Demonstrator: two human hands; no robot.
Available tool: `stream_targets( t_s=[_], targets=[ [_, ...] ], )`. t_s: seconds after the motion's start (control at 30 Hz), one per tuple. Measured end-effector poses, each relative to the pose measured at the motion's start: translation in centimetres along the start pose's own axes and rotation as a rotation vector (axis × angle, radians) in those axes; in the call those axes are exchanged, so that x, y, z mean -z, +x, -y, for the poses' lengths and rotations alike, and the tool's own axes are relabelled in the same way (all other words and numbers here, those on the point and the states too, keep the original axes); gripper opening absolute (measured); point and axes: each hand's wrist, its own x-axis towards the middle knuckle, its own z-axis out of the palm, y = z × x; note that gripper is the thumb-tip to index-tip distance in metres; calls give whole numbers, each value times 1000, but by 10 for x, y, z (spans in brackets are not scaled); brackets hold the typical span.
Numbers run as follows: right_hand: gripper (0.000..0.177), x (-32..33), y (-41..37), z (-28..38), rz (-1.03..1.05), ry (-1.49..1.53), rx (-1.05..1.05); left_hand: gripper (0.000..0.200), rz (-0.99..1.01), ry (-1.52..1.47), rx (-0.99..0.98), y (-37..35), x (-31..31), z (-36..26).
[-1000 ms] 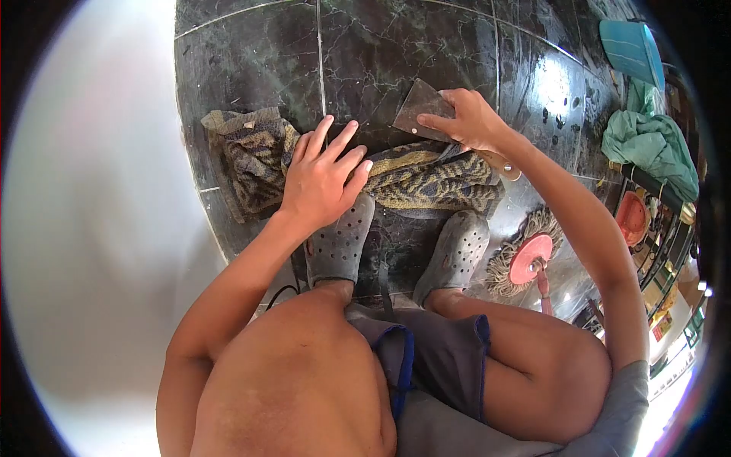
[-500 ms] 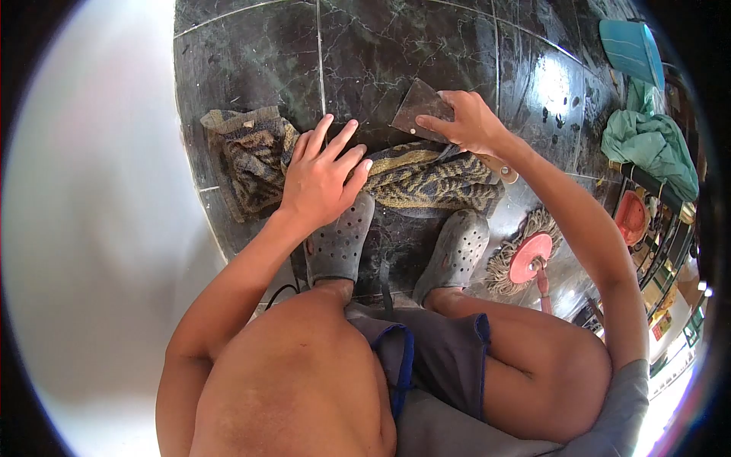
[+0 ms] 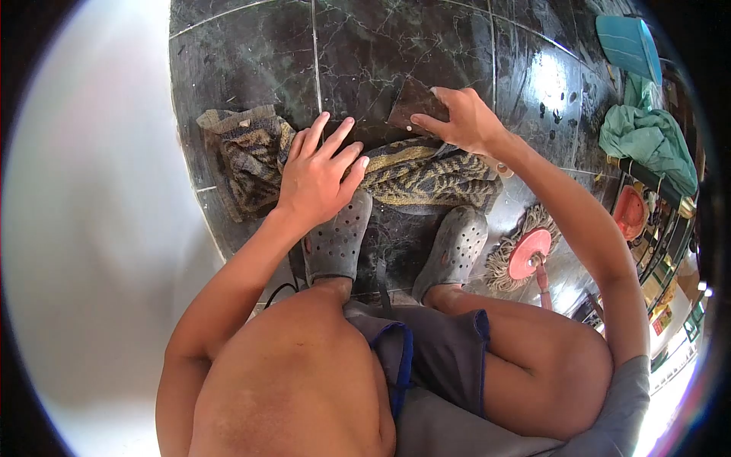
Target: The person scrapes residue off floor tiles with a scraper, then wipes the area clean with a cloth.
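Observation:
My right hand (image 3: 468,122) grips a putty knife (image 3: 410,105) with a wide, dark, squarish blade. The handle runs under my palm, and its end shows by my wrist. The blade lies close over the dark tiles, tilted little against the floor. My left hand (image 3: 320,167) is open, fingers spread, with the fingertips at the tile joint and the palm over a crumpled black-and-yellow patterned towel (image 3: 426,179). This towel stretches across the floor in front of my feet, bunched on the left and running under my right wrist.
Grey clogs (image 3: 335,240) are on my feet, just behind the towel. A mop (image 3: 527,255) with a pink disc lies at the right. Farther right are a blue bucket (image 3: 628,47), a green cloth (image 3: 647,145) and a cluttered rack. A white wall (image 3: 91,228) borders the left side.
The putty knife's blade has tipped flatter and looks darker against the tiles, with my right hand shifted slightly. My left hand stays nearly in place; the whole view has moved a little.

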Motion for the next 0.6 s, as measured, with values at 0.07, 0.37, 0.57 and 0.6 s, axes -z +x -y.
stream_targets(
  t_s=[0.07,0.37,0.57,0.6],
  targets=[
    [51,0,0,0,1,3,-5,30,-10,0,-3,0,-1,0],
    [53,-1,1,1,6,-24,-8,32,-25,-5,-4,-1,-4,2],
    [54,-2,5,4,6,-19,-13,31,-16,-1,1,0,-2,1],
    [54,-1,6,5,8,-17,-17,31,-8,2,1,0,-1,0]
  ],
)
